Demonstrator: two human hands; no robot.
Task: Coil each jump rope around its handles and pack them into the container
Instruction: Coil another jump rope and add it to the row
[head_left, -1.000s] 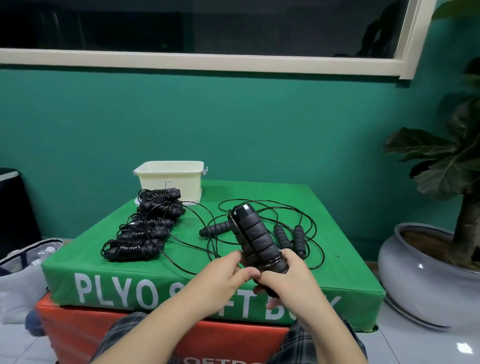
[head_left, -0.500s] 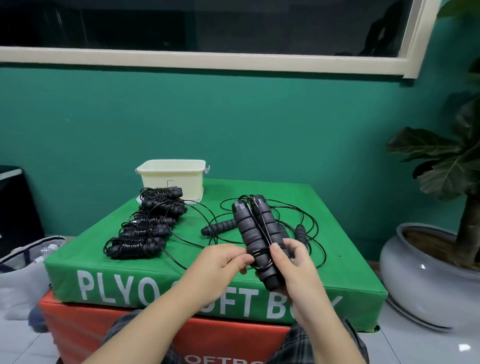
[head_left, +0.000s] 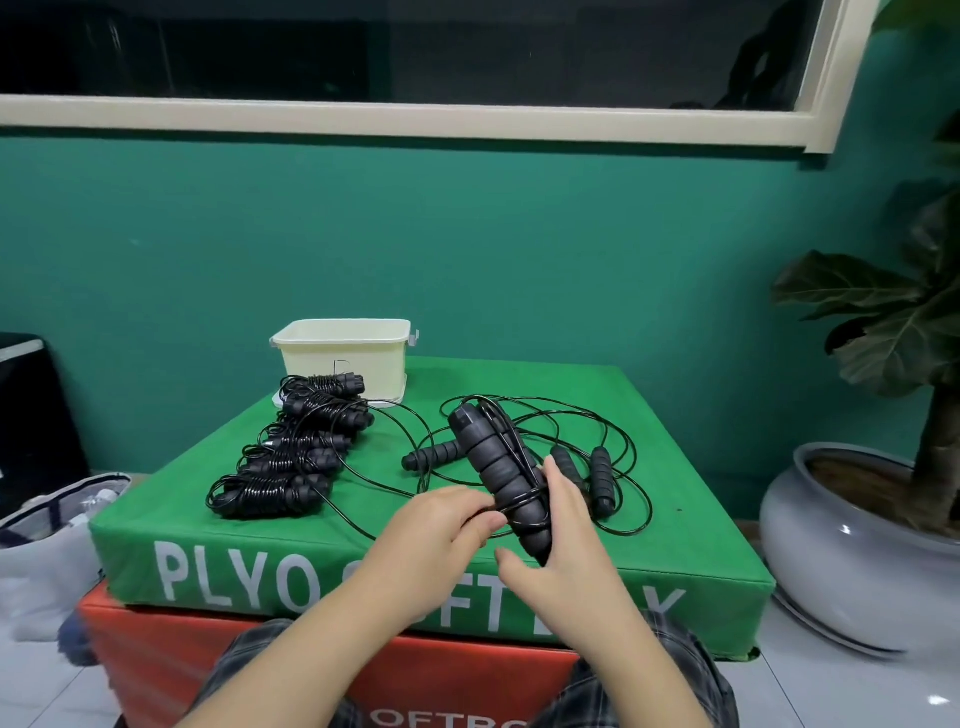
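Winding cord around the paired handles (head_left: 501, 475), the right hand (head_left: 558, 525) is gripping their lower end above the green surface (head_left: 675, 519) while the left hand (head_left: 441, 525) is pinching the cord (head_left: 511, 501). Keeping each turn taut and snug seems wise, the container (head_left: 345, 356) waiting behind.

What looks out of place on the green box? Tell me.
Only the loose rope: its cord sprawls in tangled loops at the right, handles scattered, one strand trailing toward the coiled ropes. The cream container stands upright; nothing looks damaged or spilled.
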